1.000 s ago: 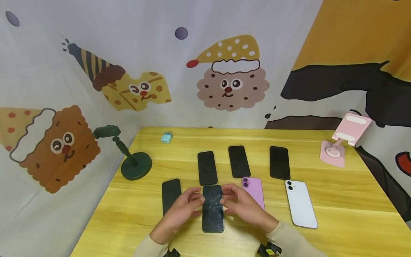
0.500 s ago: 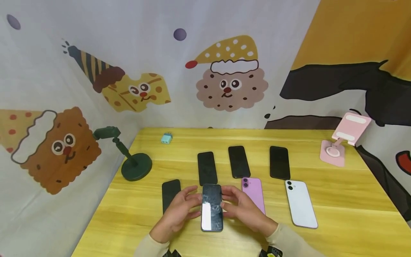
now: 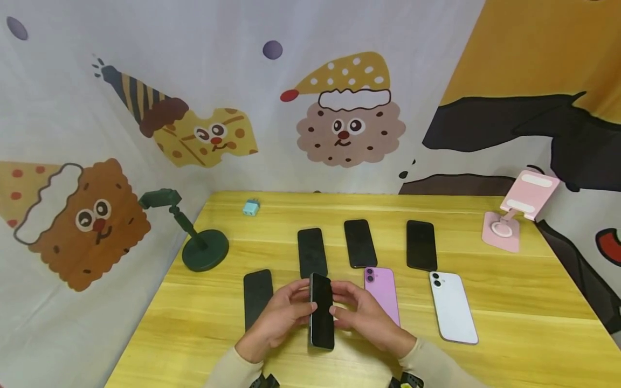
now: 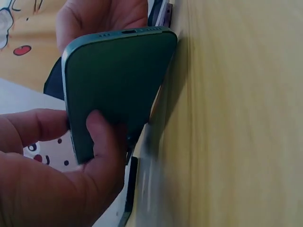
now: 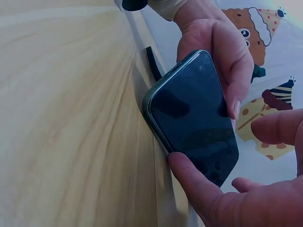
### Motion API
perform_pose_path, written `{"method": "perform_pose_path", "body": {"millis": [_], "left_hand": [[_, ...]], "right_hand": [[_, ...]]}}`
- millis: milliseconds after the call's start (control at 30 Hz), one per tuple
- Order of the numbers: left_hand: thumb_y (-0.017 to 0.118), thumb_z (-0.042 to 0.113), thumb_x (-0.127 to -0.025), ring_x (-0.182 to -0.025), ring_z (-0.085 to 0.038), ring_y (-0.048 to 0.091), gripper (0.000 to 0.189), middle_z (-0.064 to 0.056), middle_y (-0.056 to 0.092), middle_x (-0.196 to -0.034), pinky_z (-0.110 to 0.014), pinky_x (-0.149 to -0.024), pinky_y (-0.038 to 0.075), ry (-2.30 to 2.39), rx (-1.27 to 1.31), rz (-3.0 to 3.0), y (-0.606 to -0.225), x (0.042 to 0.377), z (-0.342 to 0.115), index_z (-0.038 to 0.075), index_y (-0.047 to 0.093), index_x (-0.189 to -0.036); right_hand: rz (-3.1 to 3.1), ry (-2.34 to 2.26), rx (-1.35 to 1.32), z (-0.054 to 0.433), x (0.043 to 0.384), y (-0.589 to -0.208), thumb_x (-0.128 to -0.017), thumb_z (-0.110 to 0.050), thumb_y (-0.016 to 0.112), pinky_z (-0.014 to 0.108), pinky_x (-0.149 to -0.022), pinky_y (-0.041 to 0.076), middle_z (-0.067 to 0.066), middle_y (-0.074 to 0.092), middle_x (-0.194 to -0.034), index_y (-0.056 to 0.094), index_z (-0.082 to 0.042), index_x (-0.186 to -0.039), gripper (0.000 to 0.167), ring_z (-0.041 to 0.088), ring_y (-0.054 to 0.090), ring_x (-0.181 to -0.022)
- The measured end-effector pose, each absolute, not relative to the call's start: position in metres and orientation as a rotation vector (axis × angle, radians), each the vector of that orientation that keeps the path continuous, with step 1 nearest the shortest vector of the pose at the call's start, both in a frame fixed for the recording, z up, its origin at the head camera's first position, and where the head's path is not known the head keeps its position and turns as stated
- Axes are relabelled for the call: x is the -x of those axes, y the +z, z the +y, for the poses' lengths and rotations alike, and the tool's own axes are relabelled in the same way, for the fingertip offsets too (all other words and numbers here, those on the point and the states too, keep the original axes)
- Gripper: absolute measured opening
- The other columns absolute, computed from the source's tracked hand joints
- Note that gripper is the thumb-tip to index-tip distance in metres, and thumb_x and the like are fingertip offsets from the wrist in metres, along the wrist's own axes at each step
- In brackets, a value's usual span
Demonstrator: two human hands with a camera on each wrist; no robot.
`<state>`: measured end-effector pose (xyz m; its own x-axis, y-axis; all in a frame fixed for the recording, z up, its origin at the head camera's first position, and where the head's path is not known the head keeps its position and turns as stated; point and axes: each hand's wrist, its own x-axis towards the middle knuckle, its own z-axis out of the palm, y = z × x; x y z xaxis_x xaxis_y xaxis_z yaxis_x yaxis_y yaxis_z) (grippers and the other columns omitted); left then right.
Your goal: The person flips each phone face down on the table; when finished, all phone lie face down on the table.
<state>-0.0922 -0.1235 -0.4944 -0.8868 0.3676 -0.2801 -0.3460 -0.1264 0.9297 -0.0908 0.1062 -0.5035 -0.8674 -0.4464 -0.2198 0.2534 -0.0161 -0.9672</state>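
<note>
Tilted on its long side between my hands is a smartphone with a dark screen; the left wrist view shows its green back. My left hand pinches it, the thumb at its raised edge and a finger against the back. My right hand touches the lower long edge with a finger; in the right wrist view its thumb is apart from the phone. Whether the phone meets the table cannot be seen. A dark phone lies left of my left hand, and a pink phone is partly behind my right hand.
Three dark phones lie in a row behind. A white phone lies face down at the right. A green stand, a pale blue charger plug and a pink phone stand stand farther back, before a printed cloth.
The phone has turned from nearly face up to tilted, its left edge raised and its screen facing rightward. My left thumb has come onto its edge.
</note>
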Motion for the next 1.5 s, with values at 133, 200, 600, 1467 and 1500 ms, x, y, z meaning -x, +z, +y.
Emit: {"method": "perform_pose_path", "body": {"millis": [133, 200, 600, 1467, 1500], "left_hand": [[0.066, -0.004, -0.095, -0.111, -0.031, 0.073, 0.068, -0.033, 0.059, -0.145, -0.037, -0.085, 0.063, 2.046, -0.032, 1.733, -0.491, 0.090, -0.121, -0.004, 0.040, -0.158], [0.066, -0.004, -0.095, -0.109, -0.031, 0.074, 0.068, -0.032, 0.059, -0.145, -0.037, -0.083, 0.064, 2.034, -0.042, 1.756, -0.489, 0.090, -0.119, -0.003, 0.042, -0.159], [0.066, 0.018, -0.107, -0.129, -0.037, 0.064, 0.065, -0.029, 0.046, -0.159, -0.046, -0.097, 0.061, 2.050, -0.155, 1.667, -0.480, 0.089, -0.110, 0.008, 0.037, -0.165], [0.083, 0.011, -0.093, -0.108, -0.023, 0.062, 0.083, -0.019, 0.055, -0.148, -0.031, -0.086, 0.058, 1.994, -0.103, 1.769, -0.486, 0.102, -0.116, 0.021, 0.041, -0.164], [0.082, 0.010, -0.094, -0.108, -0.022, 0.062, 0.083, -0.019, 0.055, -0.148, -0.032, -0.085, 0.058, 1.996, -0.098, 1.770, -0.486, 0.102, -0.118, 0.021, 0.040, -0.165]], "right_hand": [[1.826, -1.928, 0.210, 0.105, 0.087, -0.500, -0.101, -0.013, 0.072, 0.046, -0.094, 0.063, 0.030, 0.047, -0.155, 0.041, 0.006, -0.156, 0.066, 0.045, 0.053, -0.141], [1.862, -1.912, 0.206, 0.104, 0.086, -0.497, -0.100, -0.016, 0.074, 0.043, -0.092, 0.064, 0.030, 0.045, -0.157, 0.041, 0.005, -0.157, 0.068, 0.041, 0.060, -0.134], [1.818, -1.917, 0.184, 0.100, 0.084, -0.481, -0.101, -0.029, 0.075, 0.047, -0.088, 0.065, 0.027, 0.040, -0.160, 0.032, -0.005, -0.164, 0.080, 0.028, 0.069, -0.115], [1.706, -1.980, 0.336, 0.108, 0.084, -0.471, -0.108, -0.021, 0.063, 0.054, -0.085, 0.064, 0.033, 0.041, -0.160, 0.028, -0.012, -0.168, 0.069, 0.037, 0.071, -0.121], [1.711, -1.977, 0.334, 0.109, 0.084, -0.470, -0.109, -0.021, 0.063, 0.053, -0.084, 0.064, 0.034, 0.043, -0.158, 0.029, -0.012, -0.168, 0.069, 0.038, 0.072, -0.118]]}}
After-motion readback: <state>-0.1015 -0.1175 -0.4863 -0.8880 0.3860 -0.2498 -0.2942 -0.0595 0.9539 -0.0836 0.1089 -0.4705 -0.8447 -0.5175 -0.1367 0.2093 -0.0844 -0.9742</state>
